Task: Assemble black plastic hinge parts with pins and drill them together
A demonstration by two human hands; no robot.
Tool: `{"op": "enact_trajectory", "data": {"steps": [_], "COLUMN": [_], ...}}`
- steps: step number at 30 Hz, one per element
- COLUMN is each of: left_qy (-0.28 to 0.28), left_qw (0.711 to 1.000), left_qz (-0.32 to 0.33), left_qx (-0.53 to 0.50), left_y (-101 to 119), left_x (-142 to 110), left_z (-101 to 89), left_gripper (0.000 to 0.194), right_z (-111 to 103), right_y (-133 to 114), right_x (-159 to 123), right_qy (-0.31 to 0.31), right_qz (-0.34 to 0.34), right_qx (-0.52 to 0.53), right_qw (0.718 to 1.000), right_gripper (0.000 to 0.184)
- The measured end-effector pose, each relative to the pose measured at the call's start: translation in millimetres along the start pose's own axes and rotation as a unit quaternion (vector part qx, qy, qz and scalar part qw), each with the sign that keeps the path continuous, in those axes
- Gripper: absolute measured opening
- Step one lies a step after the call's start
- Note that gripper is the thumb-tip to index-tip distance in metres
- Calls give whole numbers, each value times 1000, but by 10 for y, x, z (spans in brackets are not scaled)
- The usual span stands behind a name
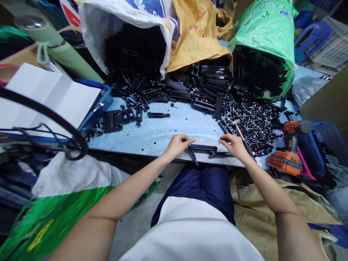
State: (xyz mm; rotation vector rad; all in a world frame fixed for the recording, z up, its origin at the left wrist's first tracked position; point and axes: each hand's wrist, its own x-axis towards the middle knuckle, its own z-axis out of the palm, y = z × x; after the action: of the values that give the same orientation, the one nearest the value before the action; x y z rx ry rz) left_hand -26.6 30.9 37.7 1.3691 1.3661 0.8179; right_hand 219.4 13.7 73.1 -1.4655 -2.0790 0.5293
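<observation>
L hand [178, 144] is at the L end of a black bar [203, 148], thumb & fingertips close together; can't tell if anything's between them. R hand [232, 143] is just past the bar's R end, thumb & finger pinched on what looks like a thin pin [219, 141].

Bar lies flat by the counter's [176, 128] front edge, long axis approx. L–R, parallel to the edge. Short black arm [193, 156] under its L end points toward the person, tip over the edge.

Hammer [238, 129] w/ brass-coloured head lies diagonally by the R wrist. Behind it, a pile of shiny metal screws [251, 121] & small black bits; orange/blk drill [291, 145] far R. Black parts [179, 87] heap up along the back, before 3 crinkly bags: white [94, 40], yellow [194, 38], green [263, 27]. Another blk piece [158, 115] lies L–R mid-counter. White creased paper [51, 98] far L, w/ a curved blk tube [83, 143] partly in front. Counter's pale blue, speckled.
</observation>
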Motion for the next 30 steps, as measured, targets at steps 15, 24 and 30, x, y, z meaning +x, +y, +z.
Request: {"op": "enact_trajectory", "data": {"steps": [15,24,30], "left_qy": [-14,125,65], "left_qw": [994,904,861], "left_qz": [-72,235,304], "left_qx": [86,335,402], "left_y": [-136,-217,-222], "left_x": [29,-452,-295], "left_z": [67,102,121], "left_gripper": [44,35,29], "right_z": [248,241,328], "right_y": [77,230,361], "right_x": [-327,-405,-564], "right_qy": [-31,-51,-51], "right_qz": [-102,-129,-114], "right_qx": [-161,-124,-136], "right_qw": [981,982,983], "right_gripper": [29,30,43]}}
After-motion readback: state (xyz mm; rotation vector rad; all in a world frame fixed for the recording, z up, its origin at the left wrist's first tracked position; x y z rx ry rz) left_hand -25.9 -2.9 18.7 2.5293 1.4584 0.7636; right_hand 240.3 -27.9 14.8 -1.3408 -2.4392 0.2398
